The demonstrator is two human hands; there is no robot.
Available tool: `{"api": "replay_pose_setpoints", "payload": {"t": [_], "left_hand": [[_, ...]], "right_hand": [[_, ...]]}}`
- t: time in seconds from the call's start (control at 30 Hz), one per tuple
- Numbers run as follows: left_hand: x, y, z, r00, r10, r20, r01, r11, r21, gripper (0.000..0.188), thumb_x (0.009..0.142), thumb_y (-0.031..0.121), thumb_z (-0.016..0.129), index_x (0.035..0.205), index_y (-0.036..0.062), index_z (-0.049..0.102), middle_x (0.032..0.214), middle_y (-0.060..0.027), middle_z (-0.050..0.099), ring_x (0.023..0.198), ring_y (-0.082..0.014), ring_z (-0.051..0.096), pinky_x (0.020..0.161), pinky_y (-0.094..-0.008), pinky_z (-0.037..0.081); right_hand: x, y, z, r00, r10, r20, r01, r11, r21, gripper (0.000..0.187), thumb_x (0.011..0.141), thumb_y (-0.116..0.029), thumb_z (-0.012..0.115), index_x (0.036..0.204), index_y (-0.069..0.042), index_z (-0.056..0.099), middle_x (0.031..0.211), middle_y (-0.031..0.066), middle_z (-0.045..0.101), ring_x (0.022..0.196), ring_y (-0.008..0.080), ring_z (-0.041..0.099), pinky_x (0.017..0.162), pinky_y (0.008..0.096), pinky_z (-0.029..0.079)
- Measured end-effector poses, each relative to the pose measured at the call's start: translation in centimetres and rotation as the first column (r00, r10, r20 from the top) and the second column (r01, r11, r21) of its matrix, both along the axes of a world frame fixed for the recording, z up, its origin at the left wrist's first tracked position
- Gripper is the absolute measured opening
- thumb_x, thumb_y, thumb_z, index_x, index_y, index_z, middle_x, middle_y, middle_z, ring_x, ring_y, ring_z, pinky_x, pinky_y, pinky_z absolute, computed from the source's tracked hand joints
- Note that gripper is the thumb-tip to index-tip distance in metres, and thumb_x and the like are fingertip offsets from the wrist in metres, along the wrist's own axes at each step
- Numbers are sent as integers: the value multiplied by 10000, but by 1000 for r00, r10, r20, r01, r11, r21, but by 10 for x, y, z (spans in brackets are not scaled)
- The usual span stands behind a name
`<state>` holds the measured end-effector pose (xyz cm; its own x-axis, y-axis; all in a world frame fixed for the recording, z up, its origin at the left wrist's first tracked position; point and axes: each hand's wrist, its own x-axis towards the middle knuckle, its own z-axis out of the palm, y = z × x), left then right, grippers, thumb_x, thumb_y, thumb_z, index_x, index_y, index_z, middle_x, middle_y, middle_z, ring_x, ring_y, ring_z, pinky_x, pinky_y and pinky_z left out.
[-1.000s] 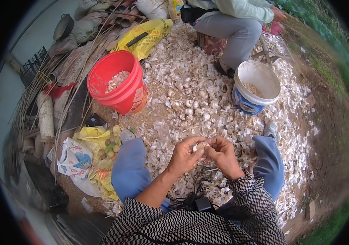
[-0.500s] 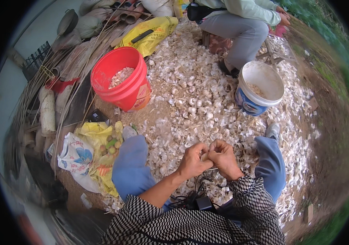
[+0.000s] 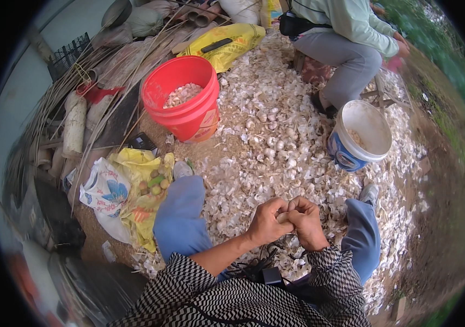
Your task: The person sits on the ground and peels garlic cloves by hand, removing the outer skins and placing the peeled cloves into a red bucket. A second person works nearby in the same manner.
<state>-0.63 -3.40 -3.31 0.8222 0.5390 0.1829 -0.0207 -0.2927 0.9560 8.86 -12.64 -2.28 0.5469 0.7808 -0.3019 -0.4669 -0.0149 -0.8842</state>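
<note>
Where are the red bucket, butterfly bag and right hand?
Red bucket [image 3: 182,119], head view: outer wall.
Butterfly bag [image 3: 116,192], head view: blue butterfly print.
Right hand [image 3: 307,222], head view: back of hand.

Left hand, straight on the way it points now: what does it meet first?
The right hand, directly ahead of the left hand. A small pale piece, apparently a garlic clove, sits between their fingers. They look to be in contact already, though depth is unclear.
</note>
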Motion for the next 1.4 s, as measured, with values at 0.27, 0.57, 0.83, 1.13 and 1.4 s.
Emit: {"api": "replay_pose_setpoints", "payload": {"t": [0.27,0.57,0.83,1.13,1.4], "left_hand": [[2,5,-18,994,6,106,-6,1000,0,254,627,61,677,769,13,473,658,-72,482,601,-178,475,539,-316,393],[2,1,-39,996,-5,85,9,999,-49,302,640,115,697,635,30,407,561,-84,424,523,-201,426,483,-331,347],[-3,-5,-21,979,107,172,-99,993,-59,152,656,-11,558,641,37,414,604,-34,424,555,-165,449,480,-303,357],[-7,9,-47,998,56,34,45,-219,-975,364,899,358,481,979,5,517,1003,-129,521,970,-238,526,845,-378,455],[-16,99,-36,919,381,-99,17,-291,-956,188,851,159,545,827,-26,530,885,-161,498,748,-190,531,592,-255,532]], "right_hand": [[6,0,7,937,89,338,-79,996,-43,75,760,53,529,728,-11,509,671,39,586,589,71,544,526,199,438],[8,-4,0,944,243,225,-215,966,-143,80,740,49,514,740,-21,475,705,31,556,579,97,557,493,227,526],[-5,7,-23,999,-15,28,19,989,-148,50,790,-8,503,780,-47,534,667,6,532,540,59,469,451,171,340],[-23,13,-7,912,136,386,-139,990,-20,174,867,-139,542,971,0,524,898,58,539,802,120,520,700,228,436],[-15,8,16,715,-42,698,43,999,17,188,802,-94,583,934,41,577,920,143,601,855,209,573,751,315,451]]}}
